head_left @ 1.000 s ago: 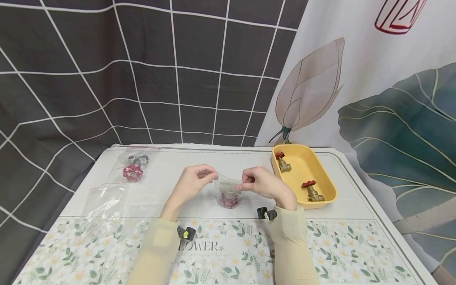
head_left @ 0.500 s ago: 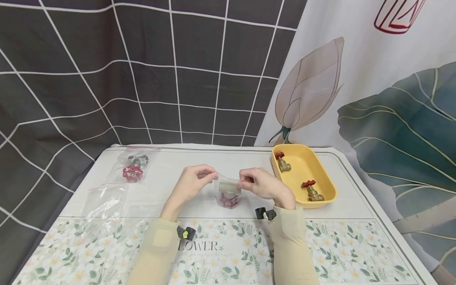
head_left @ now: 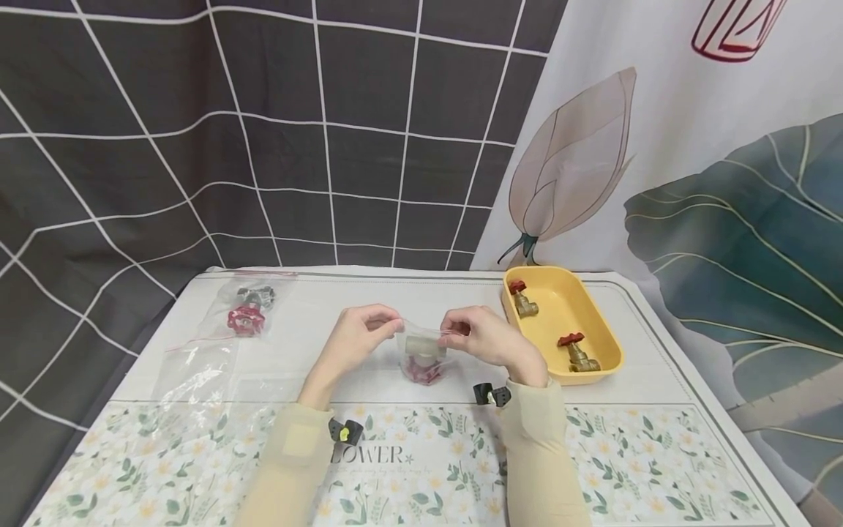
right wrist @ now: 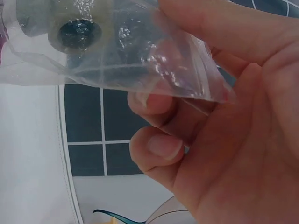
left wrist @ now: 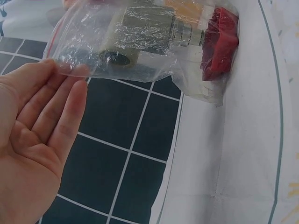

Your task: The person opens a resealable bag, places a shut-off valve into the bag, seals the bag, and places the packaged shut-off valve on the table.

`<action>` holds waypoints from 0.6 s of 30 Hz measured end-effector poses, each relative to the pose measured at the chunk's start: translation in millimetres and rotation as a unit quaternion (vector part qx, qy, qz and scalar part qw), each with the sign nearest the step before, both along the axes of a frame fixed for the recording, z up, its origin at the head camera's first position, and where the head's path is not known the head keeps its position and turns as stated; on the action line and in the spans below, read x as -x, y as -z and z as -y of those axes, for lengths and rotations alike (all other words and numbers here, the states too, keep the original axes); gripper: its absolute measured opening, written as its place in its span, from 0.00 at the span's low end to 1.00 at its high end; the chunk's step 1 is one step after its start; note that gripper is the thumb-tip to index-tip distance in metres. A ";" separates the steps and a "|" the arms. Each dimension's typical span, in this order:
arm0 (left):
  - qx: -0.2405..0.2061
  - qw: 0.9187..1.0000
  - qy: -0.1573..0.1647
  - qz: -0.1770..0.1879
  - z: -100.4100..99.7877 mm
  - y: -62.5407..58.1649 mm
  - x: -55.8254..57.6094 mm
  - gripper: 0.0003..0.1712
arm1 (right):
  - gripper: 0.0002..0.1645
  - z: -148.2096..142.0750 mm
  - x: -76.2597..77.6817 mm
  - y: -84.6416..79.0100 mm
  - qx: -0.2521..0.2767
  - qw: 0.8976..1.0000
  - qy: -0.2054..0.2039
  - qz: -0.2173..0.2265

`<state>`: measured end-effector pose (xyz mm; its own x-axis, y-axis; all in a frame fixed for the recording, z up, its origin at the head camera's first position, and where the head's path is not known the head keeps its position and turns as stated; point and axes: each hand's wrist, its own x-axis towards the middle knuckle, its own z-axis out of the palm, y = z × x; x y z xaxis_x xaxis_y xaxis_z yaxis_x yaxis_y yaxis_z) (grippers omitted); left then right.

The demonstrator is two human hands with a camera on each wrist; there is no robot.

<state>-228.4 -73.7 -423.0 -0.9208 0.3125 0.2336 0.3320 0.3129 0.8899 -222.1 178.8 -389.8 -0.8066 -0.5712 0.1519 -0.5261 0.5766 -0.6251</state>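
bag (left wrist: 154, 67): clear glossy plastic | tray (head_left: 558, 316): smooth plastic | curtain (head_left: 276, 161): matt cloth

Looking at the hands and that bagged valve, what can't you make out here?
Head view: whether the clear bag is sealed; the right hand covers one end of its mouth.
Head view: small print under LOWER; too small to read.
Head view: any letter before LOWER; the left sleeve covers that spot.
Right wrist view: most of the red handwheel on the bagged valve; the left edge cuts it off.
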 end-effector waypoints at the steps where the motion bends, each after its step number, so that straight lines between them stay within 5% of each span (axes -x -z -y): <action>1: 0.000 1.000 0.001 -0.002 0.3 0.2 0.0 0.09 | 0.07 0.2 -0.1 0.2 0.003 1.000 0.000 -0.001; 7: -0.002 1.000 0.001 -0.003 -1.2 -2.7 -3.5 0.09 | 0.11 1.8 0.1 0.8 0.002 1.000 0.009 -0.004; 18: 0.000 1.000 -0.004 -0.013 -3.8 1.4 -1.0 0.08 | 0.04 10.3 -1.7 -2.4 -0.015 0.999 0.025 -0.021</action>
<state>-227.4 -69.9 -424.3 -0.9166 0.3049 0.2585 0.3532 0.3152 0.8808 -220.3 168.5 -387.3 -0.8272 -0.5358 0.1692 -0.5215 0.6202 -0.5860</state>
